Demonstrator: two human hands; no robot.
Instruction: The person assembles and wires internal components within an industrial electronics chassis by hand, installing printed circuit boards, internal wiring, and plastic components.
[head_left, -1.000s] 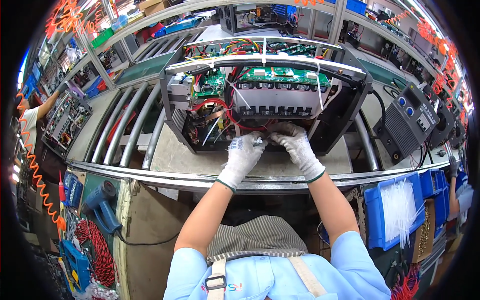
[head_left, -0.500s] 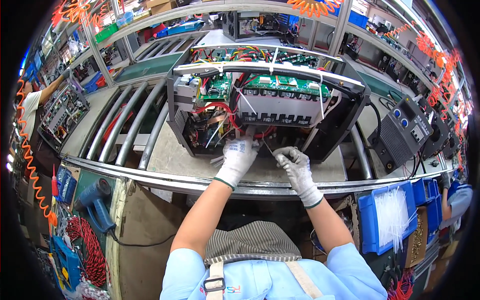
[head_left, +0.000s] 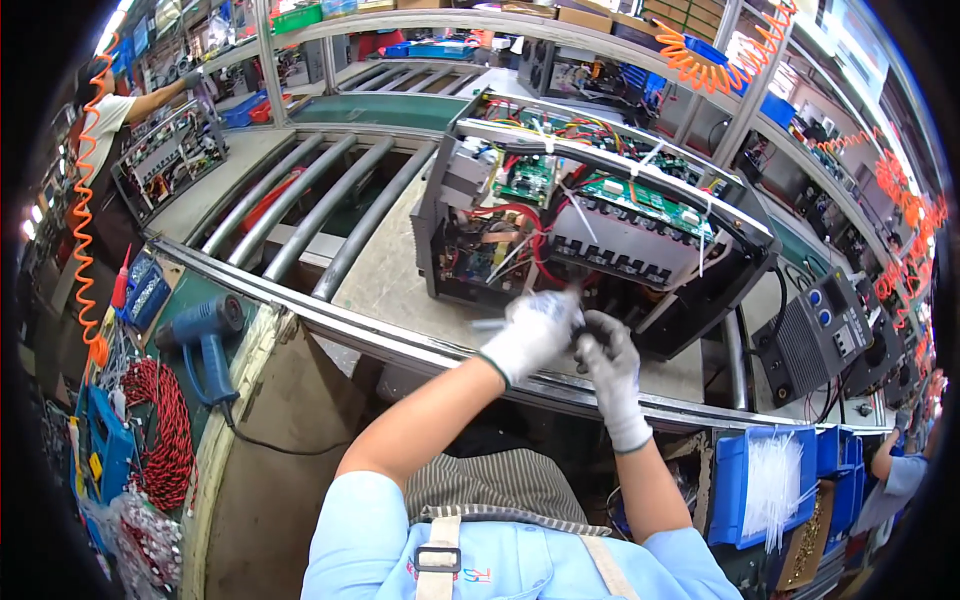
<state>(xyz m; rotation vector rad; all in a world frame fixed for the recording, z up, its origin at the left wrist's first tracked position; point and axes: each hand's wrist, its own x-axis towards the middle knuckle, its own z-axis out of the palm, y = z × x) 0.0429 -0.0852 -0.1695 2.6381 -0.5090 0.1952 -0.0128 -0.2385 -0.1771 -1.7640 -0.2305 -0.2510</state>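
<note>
In front of me an open-sided electrical unit [head_left: 600,225] stands on the bench, its green circuit boards, red wires and black heat-sink parts exposed. White cable ties are fastened on its wiring and frame. My left hand [head_left: 540,335], in a white glove with a green cuff, is in front of the unit's lower edge, blurred, with pale strips like cable ties [head_left: 488,325] sticking out from it. Close beside it, my gloved right hand [head_left: 612,365] has its fingers curled, the tips dark with dirt. What lies between the two hands is too smeared to make out.
Metal rollers [head_left: 345,215] run left of the unit. A blue heat gun [head_left: 205,345] and red-black twisted wires [head_left: 160,435] lie at left. On the right stand a dark finished unit [head_left: 815,330] and a blue bin [head_left: 735,485] of white cable ties. A co-worker's arm [head_left: 160,98] reaches in far left.
My view has swung, so the unit appears farther right. My left hand has come out of the unit's lower opening, and both hands are now close together in front of it.
</note>
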